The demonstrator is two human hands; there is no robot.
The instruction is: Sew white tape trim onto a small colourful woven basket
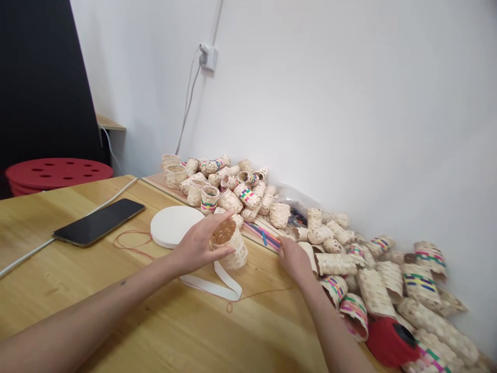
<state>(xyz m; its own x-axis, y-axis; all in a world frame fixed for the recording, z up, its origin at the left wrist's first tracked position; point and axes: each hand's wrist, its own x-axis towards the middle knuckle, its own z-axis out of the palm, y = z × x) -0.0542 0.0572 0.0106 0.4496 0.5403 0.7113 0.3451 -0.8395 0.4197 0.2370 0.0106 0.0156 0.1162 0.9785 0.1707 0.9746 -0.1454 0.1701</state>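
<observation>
My left hand (202,242) is spread at the rim of a pale woven bamboo basket (234,254), thumb in front and forefinger stretched above its opening. The small round basket stands slightly tilted on the table. My right hand (294,257) reaches to the table's back edge, its fingers pinched at the ends of thin coloured strips (261,231) in blue, pink and purple. Its fingertips are partly hidden. A white ribbon (221,289) trails from beside the basket, near a thin red thread (258,294). Behind my left hand lies a flat white ribbon roll (174,223).
Many woven baskets (337,263), some with coloured bands, are heaped along the wall. A black phone (100,221) and a white cable (27,257) lie on the wooden table (155,321) at left. A red object (390,342) sits at lower right; a red stool (60,173) stands beyond.
</observation>
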